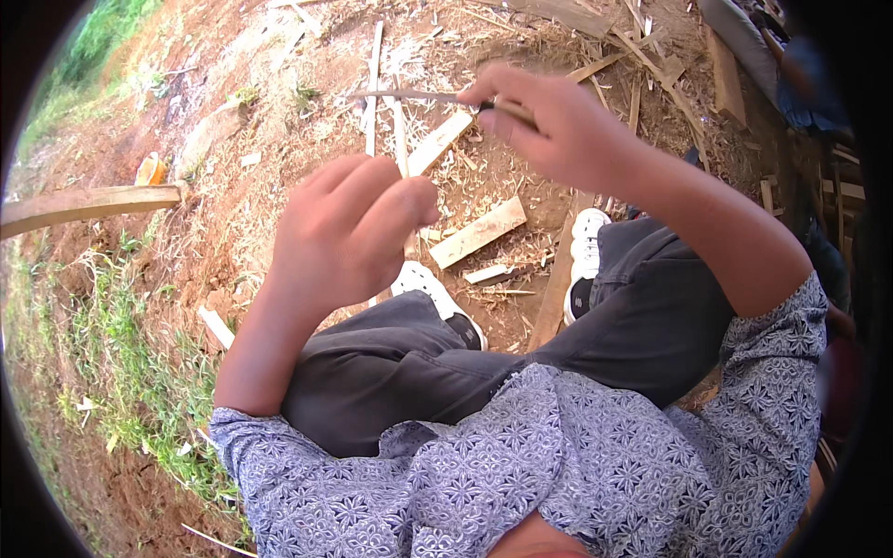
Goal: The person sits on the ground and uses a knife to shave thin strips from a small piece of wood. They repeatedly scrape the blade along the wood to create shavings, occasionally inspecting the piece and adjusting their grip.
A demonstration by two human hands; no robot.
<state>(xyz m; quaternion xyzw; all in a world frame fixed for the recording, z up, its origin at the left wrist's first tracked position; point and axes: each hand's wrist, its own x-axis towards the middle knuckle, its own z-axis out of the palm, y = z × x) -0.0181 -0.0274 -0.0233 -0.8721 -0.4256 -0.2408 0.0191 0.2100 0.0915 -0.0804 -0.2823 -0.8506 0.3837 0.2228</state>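
Note:
My right hand [535, 121] is raised at the upper middle and closed round the handle of a knife. The knife's thin blade [409, 94] points left, roughly level, above the littered ground. Lower and to the left, my left hand [344, 228] is curled into a fist, its back toward me. A pale thin wooden strip [400, 135] runs down behind this fist; whether the fingers grip it is hidden. Another long narrow strip [374, 88] lies just left of it. The blade crosses in front of both strips, apart from the left fist.
Between my white shoes [433, 288] lie a short board [479, 232] and shavings on brown soil. A curved beam [93, 209] juts in from the left, near an orange object [151, 169]. Grass [130, 335] grows at left. Timber [726, 79] and a person's blue clothing [814, 88] are at right.

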